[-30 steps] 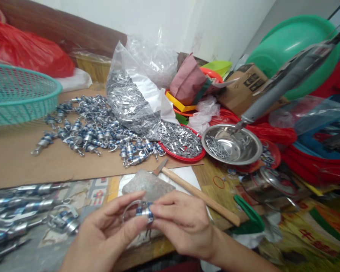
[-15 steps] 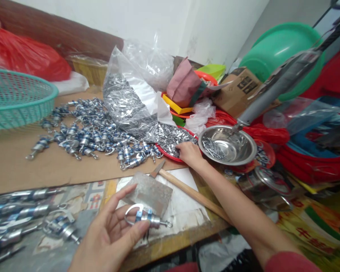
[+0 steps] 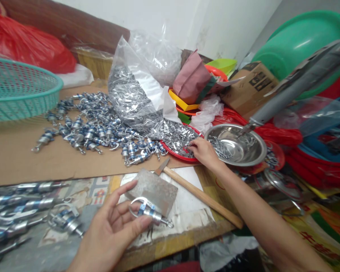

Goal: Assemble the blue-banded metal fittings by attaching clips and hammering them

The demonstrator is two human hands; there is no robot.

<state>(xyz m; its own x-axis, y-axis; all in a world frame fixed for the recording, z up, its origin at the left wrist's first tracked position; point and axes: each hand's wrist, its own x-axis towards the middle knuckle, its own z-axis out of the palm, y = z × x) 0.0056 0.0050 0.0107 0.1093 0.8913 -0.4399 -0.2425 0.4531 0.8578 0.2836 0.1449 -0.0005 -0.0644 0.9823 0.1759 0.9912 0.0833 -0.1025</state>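
My left hand (image 3: 116,219) holds a small silver metal fitting (image 3: 151,211) with blue bands, a thin curved hook and a ring at its end. Thumb and fingers pinch it above a flat metal block (image 3: 154,190). My right hand (image 3: 205,153) is at the right side of a red tray (image 3: 184,158) heaped with small flat metal clips (image 3: 177,136). Its fingertips are pressed together among the clips, and what lies between them is too small to make out. A hammer with a wooden handle (image 3: 201,194) lies beside the block.
Many similar fittings (image 3: 93,128) are piled on cardboard (image 3: 14,155), with more at the lower left (image 3: 22,207). A clear bag of clips (image 3: 130,102) leans behind the tray. A steel bowl (image 3: 260,151) with metal pins stands right, under a grey tool (image 3: 289,90). A turquoise basket (image 3: 22,105) is left.
My right hand has shifted slightly right within the red tray, and a patch of its red bottom now shows by the fingertips. The fitting in my left hand has tilted a little. The view has shifted.
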